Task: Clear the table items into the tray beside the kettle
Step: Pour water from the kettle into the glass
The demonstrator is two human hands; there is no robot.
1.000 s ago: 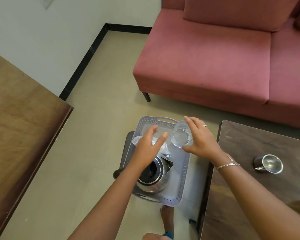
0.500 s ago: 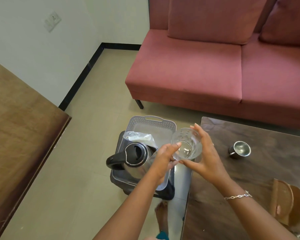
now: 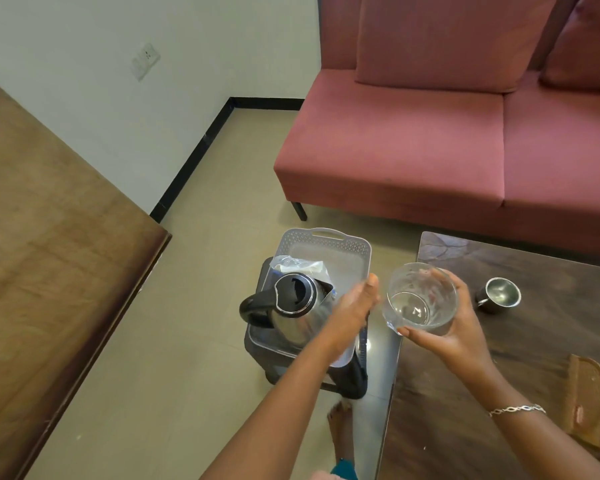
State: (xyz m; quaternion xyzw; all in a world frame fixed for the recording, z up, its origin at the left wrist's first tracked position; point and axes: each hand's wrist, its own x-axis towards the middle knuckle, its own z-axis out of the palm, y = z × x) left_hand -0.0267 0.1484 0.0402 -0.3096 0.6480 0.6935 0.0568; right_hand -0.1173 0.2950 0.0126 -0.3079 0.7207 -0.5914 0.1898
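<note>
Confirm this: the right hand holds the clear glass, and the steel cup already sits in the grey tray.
Not quite. The head view shows the steel cup standing on the dark table, not in the grey tray. The rest holds: the right hand holds the clear glass.

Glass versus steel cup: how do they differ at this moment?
The glass is clear; the steel cup is shiny metal. The right hand holds the glass, tilted, in the air; the steel cup stands upright on the table, untouched. The steel cup has a side handle; the glass has none. Neither is in the tray yet.
</note>
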